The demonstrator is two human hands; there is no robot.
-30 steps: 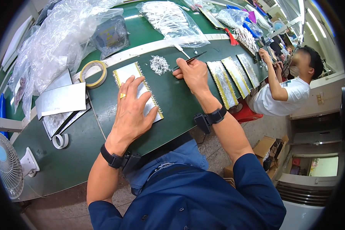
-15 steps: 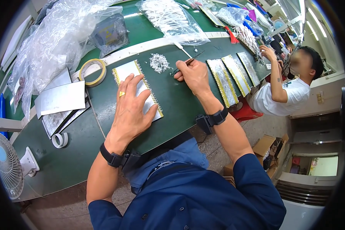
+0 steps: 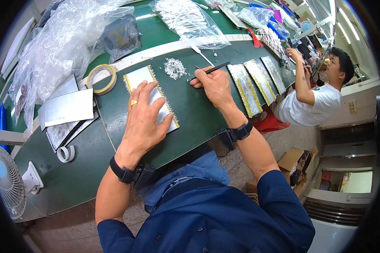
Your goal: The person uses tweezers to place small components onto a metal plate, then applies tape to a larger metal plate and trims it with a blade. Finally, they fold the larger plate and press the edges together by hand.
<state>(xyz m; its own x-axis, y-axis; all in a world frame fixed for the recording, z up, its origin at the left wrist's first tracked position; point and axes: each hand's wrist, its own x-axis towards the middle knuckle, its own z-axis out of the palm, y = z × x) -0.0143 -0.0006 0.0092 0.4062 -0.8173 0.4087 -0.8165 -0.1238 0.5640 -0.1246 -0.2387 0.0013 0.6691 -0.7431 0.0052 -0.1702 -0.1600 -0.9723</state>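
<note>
My left hand point(image 3: 145, 111) lies with its fingers spread over a flat metal plate point(image 3: 136, 78), which has yellow strips with small teeth-like parts along its long edges. Pinched in my right hand point(image 3: 215, 86) is a pair of dark tweezers point(image 3: 218, 68), tilted over the green table. Their points are too small to make out clearly, so I cannot tell whether they grip anything. Between both hands, a little farther away, sits a pile of tiny silvery-white pieces point(image 3: 175, 68). Beyond my right hand lies a white-tipped swab stick point(image 3: 202, 55).
Three similar plates point(image 3: 245, 90) lie to the right. At left are stacked metal sheets point(image 3: 69, 107), a yellow tape roll point(image 3: 101, 79), a white ring point(image 3: 66, 154) and a fan point(image 3: 7, 181). Plastic bags point(image 3: 190, 21) line the back. A co-worker point(image 3: 316, 92) sits at right.
My right hand has turned the tweezers, which now lie flatter, with the back end reaching farther right. My left hand stays on the plate. The co-worker's head and raised hand have shifted slightly.
</note>
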